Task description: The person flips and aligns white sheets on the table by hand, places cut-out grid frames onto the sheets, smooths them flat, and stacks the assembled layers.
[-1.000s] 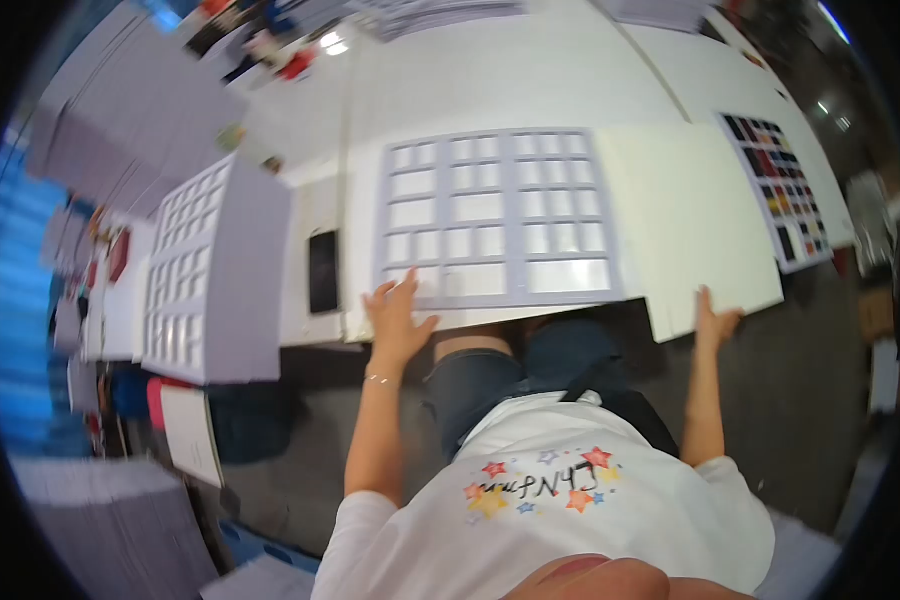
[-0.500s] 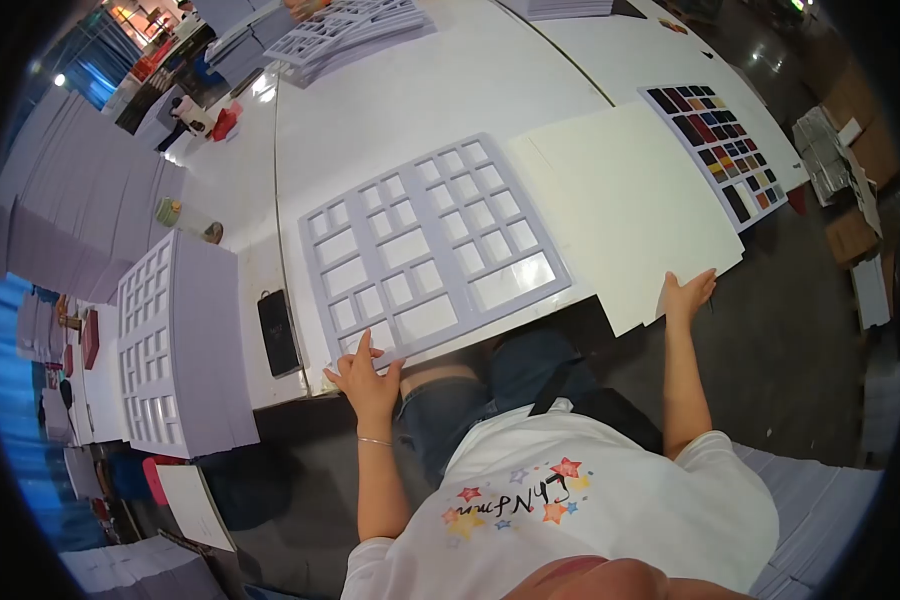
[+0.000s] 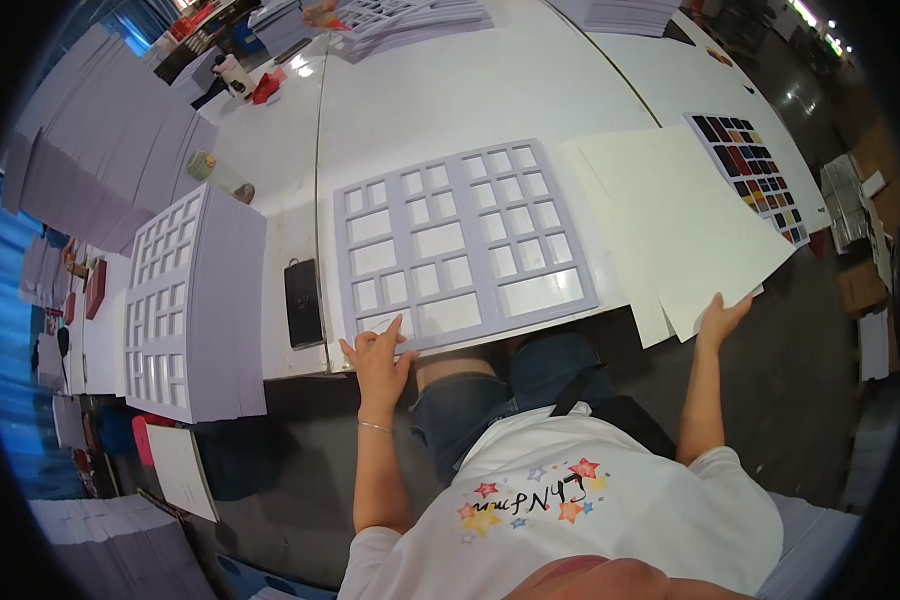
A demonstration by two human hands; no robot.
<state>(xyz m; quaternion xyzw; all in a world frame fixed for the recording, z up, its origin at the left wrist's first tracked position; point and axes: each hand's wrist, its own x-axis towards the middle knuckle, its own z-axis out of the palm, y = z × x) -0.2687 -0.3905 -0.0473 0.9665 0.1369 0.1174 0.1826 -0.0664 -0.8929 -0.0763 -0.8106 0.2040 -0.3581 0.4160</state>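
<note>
Two bare hands in play over the white surface [image 3: 450,90], and the pale windowed panel [image 3: 473,250] lies flat near the middle, close along the near edge. Left hand [image 3: 378,362]: fingers fanned, thumb set apart, a loose, spread grip over the panel's near-left corner, nothing pinched. Across to the right hand [image 3: 722,322], and that grip is clamped on the near edge of the cream sheets [image 3: 685,220]; one sheet or several, cannot tell from here. Those sheets lie just beside the panel, overlapping and slightly fanned, near corners jutting past the surface's edge. Farther right, a panel of coloured pieces [image 3: 755,165], partly hidden behind the top sheet. Over on the left, a black phone [image 3: 305,303] rests between the windowed panel and a tall stack of similar panels [image 3: 230,300].
</note>
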